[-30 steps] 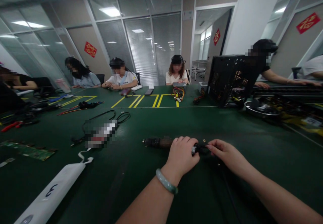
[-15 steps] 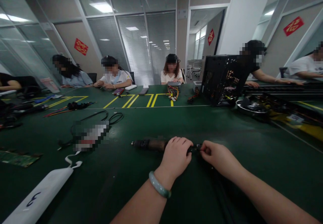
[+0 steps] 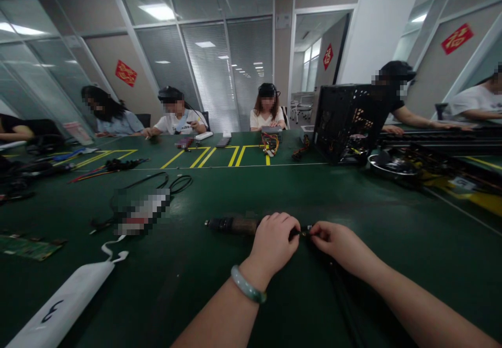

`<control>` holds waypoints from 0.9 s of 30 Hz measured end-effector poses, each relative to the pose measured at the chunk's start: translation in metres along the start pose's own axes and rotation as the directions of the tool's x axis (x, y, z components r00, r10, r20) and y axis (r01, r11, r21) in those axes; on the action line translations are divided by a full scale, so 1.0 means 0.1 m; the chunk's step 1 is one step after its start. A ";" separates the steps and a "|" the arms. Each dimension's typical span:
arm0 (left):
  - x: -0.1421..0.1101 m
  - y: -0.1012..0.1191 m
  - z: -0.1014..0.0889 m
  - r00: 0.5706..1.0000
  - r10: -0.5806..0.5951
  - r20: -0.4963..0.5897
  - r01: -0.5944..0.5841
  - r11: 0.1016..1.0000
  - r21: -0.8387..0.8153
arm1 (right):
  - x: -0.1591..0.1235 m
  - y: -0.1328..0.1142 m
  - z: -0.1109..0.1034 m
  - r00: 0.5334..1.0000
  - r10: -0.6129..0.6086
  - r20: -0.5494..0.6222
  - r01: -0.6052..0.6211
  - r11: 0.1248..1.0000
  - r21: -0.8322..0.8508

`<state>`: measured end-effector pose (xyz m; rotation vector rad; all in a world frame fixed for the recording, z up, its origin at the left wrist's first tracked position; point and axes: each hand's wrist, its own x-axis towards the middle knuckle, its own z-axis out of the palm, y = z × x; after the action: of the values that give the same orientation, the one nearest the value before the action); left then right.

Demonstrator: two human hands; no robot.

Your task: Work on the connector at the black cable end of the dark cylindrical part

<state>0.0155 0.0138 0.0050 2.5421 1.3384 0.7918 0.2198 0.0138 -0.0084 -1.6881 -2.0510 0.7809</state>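
My left hand [image 3: 274, 241]: fingers curled over a dark tool's [image 3: 241, 225] right end, near centre of the surface [image 3: 196, 296].
My right hand [image 3: 337, 238]: just right, fingertips pressed together; contents unclear.
Step, I judge: fine fingerwork there; calls for a steady left grip.
Near left: white strip [image 3: 65, 303].

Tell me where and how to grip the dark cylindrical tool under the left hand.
I'd take the tool by its brown barrel, from above, wrapping across it: it lies on its side, roughly crosswise, and that stretch looks round, thick and uncovered. The left hand covers the part right of it; the tip, at the far left, is narrower.
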 end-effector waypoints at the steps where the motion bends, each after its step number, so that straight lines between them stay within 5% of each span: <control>1: 0.00 0.00 0.00 1.000 0.001 0.002 -0.001 1.000 -0.004 | 0.00 0.00 0.00 1.000 -0.004 0.005 0.004 1.000 0.006; 27: -0.05 0.00 -0.07 1.000 -0.012 0.005 0.011 1.000 0.021 | -0.02 -0.14 0.13 0.986 -0.154 -0.066 0.162 0.975 0.151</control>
<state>0.0095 0.0089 0.0086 2.5486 1.3660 0.7727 0.2017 0.0081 -0.0094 -1.4271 -2.0025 0.8114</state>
